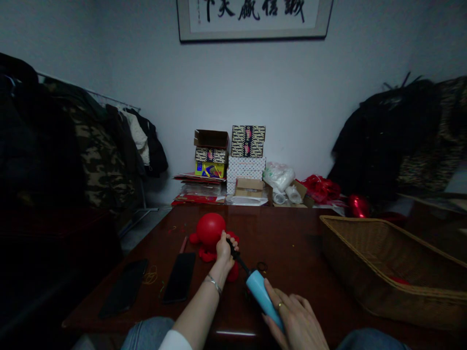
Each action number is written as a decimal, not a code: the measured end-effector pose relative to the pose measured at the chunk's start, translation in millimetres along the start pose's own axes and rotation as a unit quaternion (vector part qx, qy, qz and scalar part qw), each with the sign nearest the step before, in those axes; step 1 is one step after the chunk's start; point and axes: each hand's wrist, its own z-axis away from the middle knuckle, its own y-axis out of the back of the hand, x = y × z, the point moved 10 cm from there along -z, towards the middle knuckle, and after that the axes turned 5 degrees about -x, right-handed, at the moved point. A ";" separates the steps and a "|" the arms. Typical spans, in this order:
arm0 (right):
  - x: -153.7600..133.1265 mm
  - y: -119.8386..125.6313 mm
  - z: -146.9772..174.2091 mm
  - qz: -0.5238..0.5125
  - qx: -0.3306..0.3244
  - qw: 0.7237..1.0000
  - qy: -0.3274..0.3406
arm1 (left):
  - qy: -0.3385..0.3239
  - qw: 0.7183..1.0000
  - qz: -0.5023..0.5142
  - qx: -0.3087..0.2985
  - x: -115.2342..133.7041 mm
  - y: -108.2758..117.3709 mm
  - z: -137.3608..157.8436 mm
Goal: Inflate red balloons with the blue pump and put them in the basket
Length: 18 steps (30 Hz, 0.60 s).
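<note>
The left hand (pixel 225 249) pinches the soft, light, burstable balloon (pixel 210 229) at its neck; right hand (pixel 297 321) fingers wrap the rigid pump (pixel 263 294).

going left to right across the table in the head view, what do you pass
black phone → second black phone → left hand pinching the red balloon → blue pump in the right hand → wicker basket

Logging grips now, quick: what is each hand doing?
Left hand: closed, pinching the red balloon onto the pump nozzle.
Right hand: closed on the blue pump.
</note>
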 end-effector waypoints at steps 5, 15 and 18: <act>10.4 10.9 17.5 0.009 0.052 0.998 0.032 | 0.003 1.000 0.010 -0.015 1.7 -11.7 -9.0; 16.3 21.6 19.4 0.010 0.048 0.999 0.017 | 0.025 1.000 -0.002 -0.017 0.2 -32.5 -9.8; 13.3 24.0 12.7 0.000 0.028 1.000 0.007 | 0.017 1.000 -0.007 -0.011 8.2 -31.7 -8.5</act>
